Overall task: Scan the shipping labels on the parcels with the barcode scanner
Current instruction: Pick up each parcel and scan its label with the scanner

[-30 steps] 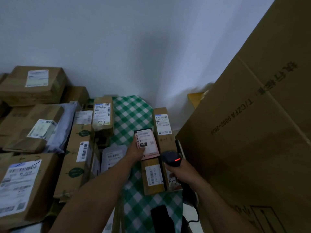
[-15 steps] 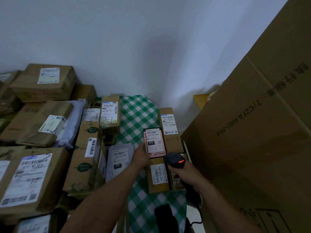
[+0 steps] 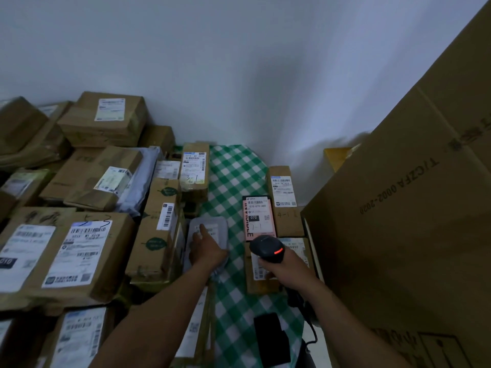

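Now, left hand (image 3: 209, 252) flat on grey mailer (image 3: 219, 227), right hand (image 3: 288, 270) gripping scanner (image 3: 265, 248)

black barcode scanner (image 3: 267, 249), red light lit, hovers above a brown parcel (image 3: 263, 286), grey mailer (image 3: 212, 225) lying left.

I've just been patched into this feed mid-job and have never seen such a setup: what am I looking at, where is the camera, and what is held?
There is no machine here: a person works with bare hands, and the one camera sits on their head, looking forward and down. The left hand rests on a grey bag, fingers over its label. The right hand grips a black scanner with a red light showing. Below them lies a green checked cloth. On it lie a pink-labelled parcel and a brown box marked 4-1. More labelled boxes are stacked at left; a big carton stands at right.
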### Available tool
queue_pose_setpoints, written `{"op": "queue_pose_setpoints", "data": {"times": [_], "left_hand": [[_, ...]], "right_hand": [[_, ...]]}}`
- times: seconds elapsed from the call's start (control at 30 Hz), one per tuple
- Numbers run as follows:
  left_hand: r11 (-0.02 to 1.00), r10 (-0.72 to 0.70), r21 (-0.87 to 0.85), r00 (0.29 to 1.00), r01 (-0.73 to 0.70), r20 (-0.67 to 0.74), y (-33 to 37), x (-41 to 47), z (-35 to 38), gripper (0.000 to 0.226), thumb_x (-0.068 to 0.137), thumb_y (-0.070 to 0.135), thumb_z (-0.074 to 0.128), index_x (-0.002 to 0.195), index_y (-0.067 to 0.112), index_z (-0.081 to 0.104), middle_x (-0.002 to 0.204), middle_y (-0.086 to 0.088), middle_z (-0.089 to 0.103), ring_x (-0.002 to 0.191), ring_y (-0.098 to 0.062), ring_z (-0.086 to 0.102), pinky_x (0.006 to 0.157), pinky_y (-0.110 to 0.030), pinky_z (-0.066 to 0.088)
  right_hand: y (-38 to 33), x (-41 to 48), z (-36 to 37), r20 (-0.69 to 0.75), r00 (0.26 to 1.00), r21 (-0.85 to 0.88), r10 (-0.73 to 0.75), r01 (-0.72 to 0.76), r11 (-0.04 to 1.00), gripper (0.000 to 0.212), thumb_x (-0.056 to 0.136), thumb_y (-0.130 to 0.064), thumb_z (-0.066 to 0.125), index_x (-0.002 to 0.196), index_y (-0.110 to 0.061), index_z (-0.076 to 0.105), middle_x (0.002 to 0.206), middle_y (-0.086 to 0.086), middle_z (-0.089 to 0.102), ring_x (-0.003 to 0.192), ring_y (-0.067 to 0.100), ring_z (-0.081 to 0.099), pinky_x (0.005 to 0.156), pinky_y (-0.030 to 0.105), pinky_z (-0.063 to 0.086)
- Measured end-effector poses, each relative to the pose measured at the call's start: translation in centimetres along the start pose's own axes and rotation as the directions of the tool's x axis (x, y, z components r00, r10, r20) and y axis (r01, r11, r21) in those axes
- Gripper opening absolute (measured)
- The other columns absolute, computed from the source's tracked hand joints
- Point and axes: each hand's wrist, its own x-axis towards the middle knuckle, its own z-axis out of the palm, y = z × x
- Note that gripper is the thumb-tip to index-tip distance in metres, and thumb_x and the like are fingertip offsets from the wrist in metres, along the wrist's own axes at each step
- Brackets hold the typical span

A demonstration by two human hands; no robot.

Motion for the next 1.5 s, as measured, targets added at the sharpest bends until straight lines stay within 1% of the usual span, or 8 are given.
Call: {"op": "queue_pose_setpoints", "data": {"times": [0.23, 0.6, 0.73, 0.9, 1.0, 1.17, 1.33, 1.5], "left_hand": [[0.998, -0.021, 0.055, 1.0, 0.021, 0.002, -0.8, 0.3, 1.1, 0.131, 0.082, 0.057, 0.077, 0.159, 0.024, -0.023, 0.167, -0.019, -0.015, 0.155, -0.039, 0.0, 0.125, -0.046, 0.012], [0.995, 0.073, -0.064, 0.995, -0.078, -0.069, -0.1, -1.1, -1.0, 0.135, 0.074, 0.058, 0.082, 0.16, 0.027, -0.017, 0.163, -0.018, 0.021, 0.144, -0.04, 0.032, 0.117, -0.055, 0.034], [0.921, 0.236, -0.244, 0.934, -0.304, -0.269, 0.2, -4.2, -3.5, 0.112, 0.07, 0.057, 0.074, 0.159, 0.035, 0.009, 0.14, -0.011, 0.046, 0.125, -0.032, 0.054, 0.094, -0.054, 0.055], [0.854, 0.317, -0.292, 0.876, -0.43, -0.363, 0.8, -10.0, -4.1, 0.122, 0.068, 0.033, 0.093, 0.161, 0.034, 0.014, 0.153, -0.001, 0.038, 0.138, -0.023, 0.043, 0.105, -0.048, 0.049], [0.808, 0.365, -0.348, 0.867, -0.476, -0.339, 1.9, -12.6, -3.1, 0.125, 0.063, 0.043, 0.095, 0.16, 0.036, 0.017, 0.153, 0.004, 0.039, 0.136, -0.017, 0.043, 0.105, -0.044, 0.05], [0.727, 0.467, -0.433, 0.846, -0.533, -0.258, 4.1, -16.1, -0.9, 0.12, 0.069, 0.035, 0.094, 0.161, 0.031, 0.016, 0.153, 0.005, 0.036, 0.133, -0.005, 0.038, 0.104, -0.026, 0.041], [0.647, 0.581, -0.516, 0.801, -0.561, -0.144, 5.1, -18.5, -0.3, 0.12, 0.072, 0.038, 0.092, 0.159, 0.04, 0.009, 0.15, 0.021, 0.027, 0.138, 0.003, 0.032, 0.11, -0.022, 0.037], [0.568, 0.519, -0.704, 0.849, -0.427, -0.097, 5.3, -18.5, -2.6, 0.077, 0.086, 0.03, 0.083, 0.148, 0.039, 0.039, 0.137, 0.017, 0.055, 0.111, 0.012, 0.055, 0.076, -0.007, 0.051]], "right_hand": [[0.2, 0.4, 0.7, 0.009, 0.999, -0.062, 0.045, -0.044, 0.997, 0.048, 0.094, -0.033, 0.074, 0.137, -0.039, 0.056, 0.123, -0.01, 0.067, 0.115, 0.011, 0.062, 0.094, 0.03, 0.047], [0.5, 0.9, 1.1, 0.018, 0.997, -0.111, 0.074, -0.071, 0.991, 0.044, 0.092, -0.036, 0.074, 0.134, -0.037, 0.06, 0.124, -0.009, 0.069, 0.116, 0.012, 0.062, 0.1, 0.032, 0.048], [0.1, 0.1, 0.7, 0.032, 0.998, -0.06, 0.057, -0.055, 0.997, 0.038, 0.094, -0.034, 0.073, 0.129, -0.041, 0.059, 0.119, -0.013, 0.068, 0.112, 0.007, 0.062, 0.088, 0.026, 0.049], [-1.4, -2.3, -1.7, -0.089, 0.995, 0.169, 0.045, -0.029, 0.985, 0.025, 0.096, -0.024, 0.072, 0.121, -0.027, 0.068, 0.103, -0.007, 0.078, 0.091, 0.009, 0.074, 0.076, 0.029, 0.058], [-1.9, -3.7, -3.1, -0.189, 0.982, 0.32, -0.001, 0.063, 0.945, 0.02, 0.095, -0.029, 0.074, 0.115, -0.029, 0.071, 0.1, -0.005, 0.08, 0.092, 0.018, 0.077, 0.09, 0.046, 0.06], [-1.8, -5.5, -2.9, -0.378, 0.925, 0.44, -0.021, 0.2, 0.875, 0.047, 0.081, -0.045, 0.085, 0.123, -0.034, 0.069, 0.113, -0.009, 0.077, 0.104, 0.015, 0.074, 0.072, 0.034, 0.06], [-1.7, -7.2, -3.0, -0.514, 0.857, 0.435, -0.035, 0.296, 0.851, 0.042, 0.071, -0.012, 0.093, 0.109, -0.02, 0.076, 0.098, -0.002, 0.081, 0.091, 0.017, 0.078, 0.078, 0.04, 0.063], [-1.6, -7.8, -4.3, -0.526, 0.85, 0.454, -0.039, 0.319, 0.832, 0.036, 0.081, -0.009, 0.086, 0.112, -0.022, 0.072, 0.102, -0.004, 0.079, 0.093, 0.014, 0.075, 0.074, 0.033, 0.059]]}}
